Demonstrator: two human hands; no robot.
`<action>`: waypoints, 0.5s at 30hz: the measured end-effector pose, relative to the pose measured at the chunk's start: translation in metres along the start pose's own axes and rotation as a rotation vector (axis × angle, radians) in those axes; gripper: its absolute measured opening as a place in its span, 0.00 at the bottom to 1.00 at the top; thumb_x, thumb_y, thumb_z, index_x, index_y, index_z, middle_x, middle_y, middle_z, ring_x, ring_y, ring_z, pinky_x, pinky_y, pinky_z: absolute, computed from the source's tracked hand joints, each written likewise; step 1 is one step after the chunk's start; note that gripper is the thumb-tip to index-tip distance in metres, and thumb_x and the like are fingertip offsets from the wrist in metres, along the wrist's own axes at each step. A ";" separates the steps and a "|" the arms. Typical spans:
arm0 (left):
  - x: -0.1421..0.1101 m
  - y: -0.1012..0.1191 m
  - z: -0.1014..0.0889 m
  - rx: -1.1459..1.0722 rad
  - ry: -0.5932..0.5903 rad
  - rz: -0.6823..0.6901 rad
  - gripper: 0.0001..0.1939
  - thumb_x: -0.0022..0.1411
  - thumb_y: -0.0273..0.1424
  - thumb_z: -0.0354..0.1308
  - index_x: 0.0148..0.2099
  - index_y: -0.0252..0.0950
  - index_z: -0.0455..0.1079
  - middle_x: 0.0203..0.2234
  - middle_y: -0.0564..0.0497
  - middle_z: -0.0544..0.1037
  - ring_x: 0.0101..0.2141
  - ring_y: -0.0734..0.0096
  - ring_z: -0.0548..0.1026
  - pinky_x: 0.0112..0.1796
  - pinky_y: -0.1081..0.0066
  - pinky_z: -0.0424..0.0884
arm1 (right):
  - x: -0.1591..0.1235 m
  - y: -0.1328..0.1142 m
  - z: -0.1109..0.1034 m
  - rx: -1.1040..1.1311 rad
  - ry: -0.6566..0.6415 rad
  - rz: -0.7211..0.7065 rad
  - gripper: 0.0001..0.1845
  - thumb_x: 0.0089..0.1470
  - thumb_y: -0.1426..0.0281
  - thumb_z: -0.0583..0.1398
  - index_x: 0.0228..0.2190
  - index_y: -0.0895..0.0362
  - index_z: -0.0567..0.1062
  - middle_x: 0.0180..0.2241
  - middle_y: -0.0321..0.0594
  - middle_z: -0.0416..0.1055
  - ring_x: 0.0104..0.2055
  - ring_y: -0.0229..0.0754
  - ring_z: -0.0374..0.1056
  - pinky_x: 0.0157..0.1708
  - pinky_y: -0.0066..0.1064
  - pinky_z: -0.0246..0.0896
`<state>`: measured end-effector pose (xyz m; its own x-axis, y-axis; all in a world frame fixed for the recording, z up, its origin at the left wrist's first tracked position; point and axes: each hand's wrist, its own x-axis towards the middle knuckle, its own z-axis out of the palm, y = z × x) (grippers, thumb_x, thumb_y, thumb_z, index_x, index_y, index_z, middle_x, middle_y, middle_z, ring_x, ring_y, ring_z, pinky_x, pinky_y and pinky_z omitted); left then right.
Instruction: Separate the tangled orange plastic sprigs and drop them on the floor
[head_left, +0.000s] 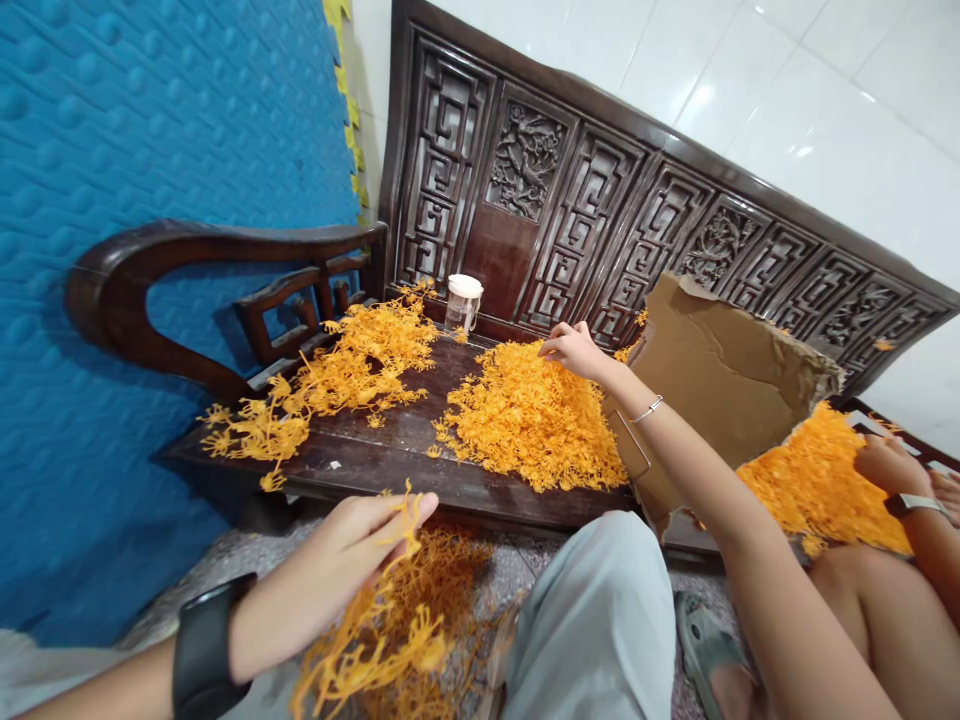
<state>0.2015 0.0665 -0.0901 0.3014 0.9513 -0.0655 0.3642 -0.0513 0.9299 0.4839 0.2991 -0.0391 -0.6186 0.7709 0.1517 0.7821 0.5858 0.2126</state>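
Observation:
My left hand point(375, 535), with a black watch on its wrist, is closed on a strand of thin, branching orange pieces point(409, 530) above the floor. Below it lies a larger tangle of the same orange pieces point(427, 640). On the wooden bench, my right hand point(574, 352) is at the top of a heap of small orange pieces point(540, 420). Its fingers are bent together, and what lies between the fingertips is too small to make out. Looser, clumped orange pieces point(352, 360) are spread at the bench's left end.
A clear cup with a white lid point(465, 300) stands against the carved bench back point(510, 250). A cardboard sheet point(720, 360) stands right of the heap. Beyond it, another person's hand point(892, 465) is at a second orange heap point(817, 480). Blue matting point(150, 120) lines the left.

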 end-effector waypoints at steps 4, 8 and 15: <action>0.007 0.001 -0.001 -0.106 -0.063 -0.069 0.24 0.49 0.52 0.49 0.16 0.37 0.60 0.14 0.56 0.65 0.20 0.72 0.63 0.25 0.72 0.61 | -0.005 -0.007 -0.010 0.021 0.083 0.013 0.12 0.53 0.72 0.54 0.39 0.54 0.74 0.39 0.45 0.65 0.46 0.46 0.54 0.43 0.39 0.40; 0.013 -0.008 0.000 -0.338 -0.113 -0.107 0.22 0.50 0.50 0.51 0.20 0.36 0.64 0.16 0.55 0.69 0.19 0.72 0.65 0.21 0.74 0.62 | -0.010 -0.024 -0.023 0.087 0.170 0.014 0.12 0.55 0.71 0.53 0.39 0.53 0.74 0.41 0.45 0.63 0.47 0.46 0.55 0.43 0.38 0.40; 0.017 -0.020 0.000 -0.477 -0.120 -0.132 0.18 0.55 0.46 0.50 0.29 0.35 0.68 0.18 0.54 0.72 0.20 0.74 0.66 0.23 0.75 0.60 | -0.022 -0.063 -0.026 0.203 0.156 -0.066 0.11 0.55 0.69 0.53 0.38 0.53 0.74 0.40 0.44 0.66 0.48 0.44 0.56 0.44 0.37 0.40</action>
<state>0.1995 0.0837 -0.1094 0.3895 0.8970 -0.2092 -0.0284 0.2387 0.9707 0.4458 0.2389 -0.0308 -0.6604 0.6907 0.2946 0.7291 0.6837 0.0314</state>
